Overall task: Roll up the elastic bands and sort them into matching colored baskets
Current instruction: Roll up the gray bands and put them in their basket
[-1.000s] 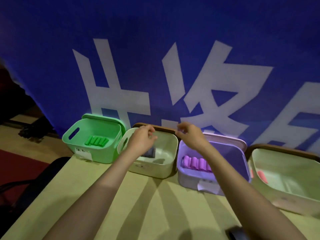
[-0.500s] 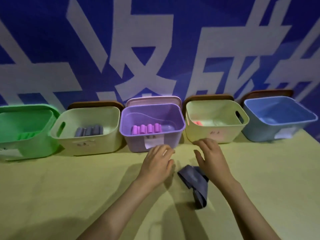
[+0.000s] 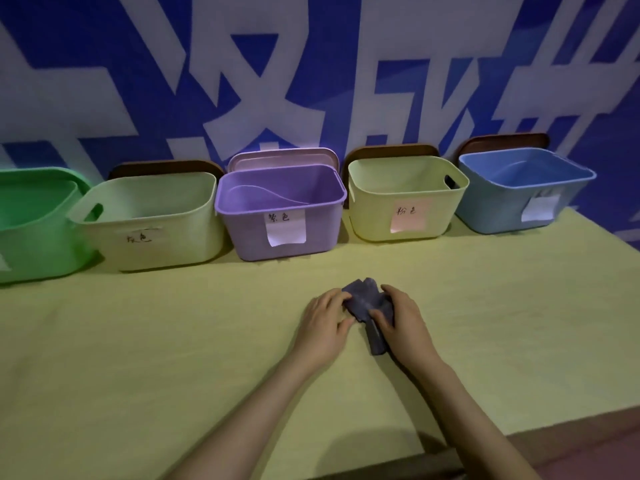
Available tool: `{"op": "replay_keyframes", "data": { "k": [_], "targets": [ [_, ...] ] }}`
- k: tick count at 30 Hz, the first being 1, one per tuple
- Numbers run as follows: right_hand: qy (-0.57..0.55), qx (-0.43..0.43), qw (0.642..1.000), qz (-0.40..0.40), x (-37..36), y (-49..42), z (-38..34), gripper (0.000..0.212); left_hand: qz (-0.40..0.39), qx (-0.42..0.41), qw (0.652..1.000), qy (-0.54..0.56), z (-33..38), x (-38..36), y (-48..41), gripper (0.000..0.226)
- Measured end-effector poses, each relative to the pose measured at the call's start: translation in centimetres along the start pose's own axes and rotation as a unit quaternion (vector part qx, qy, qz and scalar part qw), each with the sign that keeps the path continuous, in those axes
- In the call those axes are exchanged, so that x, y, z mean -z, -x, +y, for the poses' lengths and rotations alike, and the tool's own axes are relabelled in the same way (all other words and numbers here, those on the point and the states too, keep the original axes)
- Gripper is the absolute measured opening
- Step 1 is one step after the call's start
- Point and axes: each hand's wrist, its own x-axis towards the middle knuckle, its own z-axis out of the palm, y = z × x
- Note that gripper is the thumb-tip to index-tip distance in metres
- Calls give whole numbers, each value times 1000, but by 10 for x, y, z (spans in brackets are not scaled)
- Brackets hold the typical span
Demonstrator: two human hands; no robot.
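A grey elastic band (image 3: 367,299) lies crumpled on the yellow table (image 3: 173,341), in front of the baskets. My left hand (image 3: 325,320) touches its left edge with curled fingers. My right hand (image 3: 401,320) grips its right side, thumb over the fabric. Along the back stand a green basket (image 3: 31,251), a cream basket labelled grey (image 3: 152,244), a purple basket (image 3: 256,237), a cream basket labelled pink (image 3: 374,220) and a blue basket (image 3: 495,213). From this angle the baskets' contents are hidden.
A blue banner with large white characters (image 3: 311,81) hangs right behind the baskets. Lids (image 3: 284,157) lean upright behind the baskets. The table's right edge (image 3: 609,240) runs diagonally, and its front edge (image 3: 554,424) lies near my right forearm.
My hands came back from the baskets down to the table. They closed in on the grey band, and both now hold it. The camera tilted downward.
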Motion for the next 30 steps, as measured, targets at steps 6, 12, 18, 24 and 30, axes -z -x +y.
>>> {"op": "replay_keyframes", "data": {
  "k": [6, 12, 18, 24, 30],
  "targets": [
    [-102, 33, 994, -7, -9, 29, -27, 20, 29, 149, 888, 433, 15, 20, 34, 51],
    [-147, 108, 983, -3, -3, 30, -72, 9, 162, 148, 874, 433, 15, 68, 52, 26],
    [-177, 147, 973, 8, 13, -1, -127, 3, 233, 114, 890, 376, 21, 129, 50, 35],
    [-208, 195, 958, -20, 42, -20, -184, 16, 166, 71, 897, 404, 35, 179, 51, 61],
    [-323, 113, 931, -125, 72, -25, -195, 21, 6, 8, 897, 442, 48, 206, 66, 24]
  ]
}}
